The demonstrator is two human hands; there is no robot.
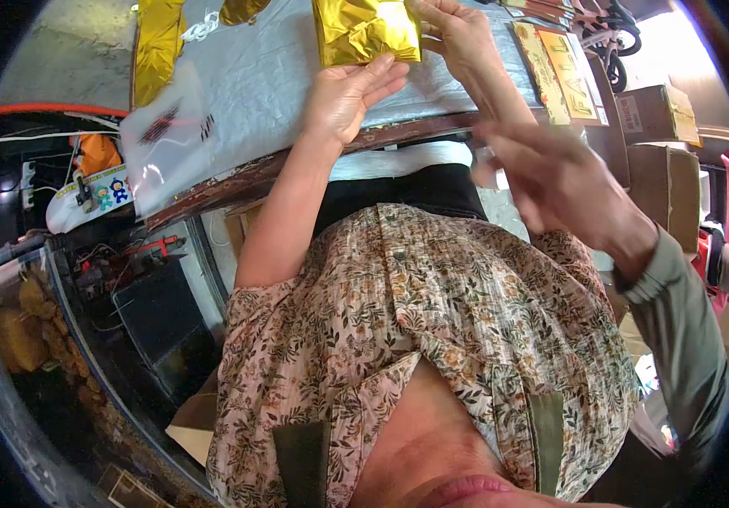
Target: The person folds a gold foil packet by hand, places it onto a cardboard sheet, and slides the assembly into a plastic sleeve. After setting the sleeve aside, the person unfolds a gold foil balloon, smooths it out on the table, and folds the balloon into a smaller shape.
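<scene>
A crumpled gold foil bag (364,32) lies on the grey-covered table (271,76) at the top of the view. My left hand (349,95) presses its palm and fingers against the bag's near edge. My right hand (457,38) pinches the bag's right side. My floral shirt fills the lower middle. A blurred hand in a green sleeve (563,182), another person's, reaches in from the right, in front of my right forearm.
A clear plastic bag (169,135) and more gold foil (157,42) lie at the table's left. Printed cards (568,76) and black-handled scissors (617,46) sit at the right, by cardboard boxes (656,114). A clear bin of brown pieces (17,330) stands low on the left.
</scene>
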